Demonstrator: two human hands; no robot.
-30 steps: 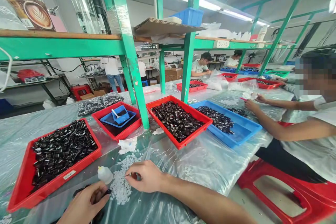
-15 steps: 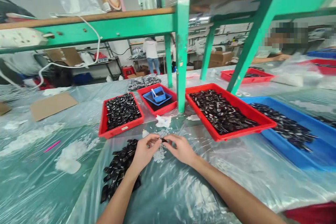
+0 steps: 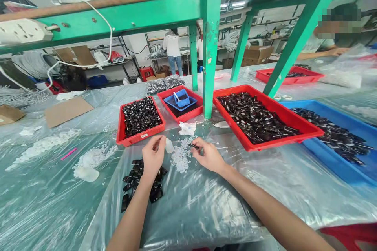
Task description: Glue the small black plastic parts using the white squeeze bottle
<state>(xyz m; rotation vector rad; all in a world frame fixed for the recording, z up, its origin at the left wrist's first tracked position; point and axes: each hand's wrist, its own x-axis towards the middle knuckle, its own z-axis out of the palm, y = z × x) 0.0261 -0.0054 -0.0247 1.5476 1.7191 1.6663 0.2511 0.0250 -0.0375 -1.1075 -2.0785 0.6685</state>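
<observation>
My right hand [image 3: 209,157] pinches a small black plastic part [image 3: 193,146] between thumb and fingers, just above the table. My left hand [image 3: 153,156] is closed, its fingertips pressed together; anything in them is too small or hidden to make out. A small whitish translucent container [image 3: 169,146] stands right beside those fingertips. Between the two hands lies a spread of tiny clear pieces [image 3: 181,157]. A heap of glossy black parts [image 3: 156,194] lies under and around my left wrist, partly covered by the forearm.
Beyond the hands stand a red tray of black parts [image 3: 120,135], a red tray with blue containers [image 3: 160,96], a larger red tray [image 3: 250,148] and a blue tray [image 3: 326,164]. A green post [image 3: 208,59] rises behind. A pink-handled tool [image 3: 69,153] lies left. Another person sits far right.
My hands have moved apart from where they met over the black part. The right keeps the part; the left has shifted left beside the whitish container. The view has also shifted slightly.
</observation>
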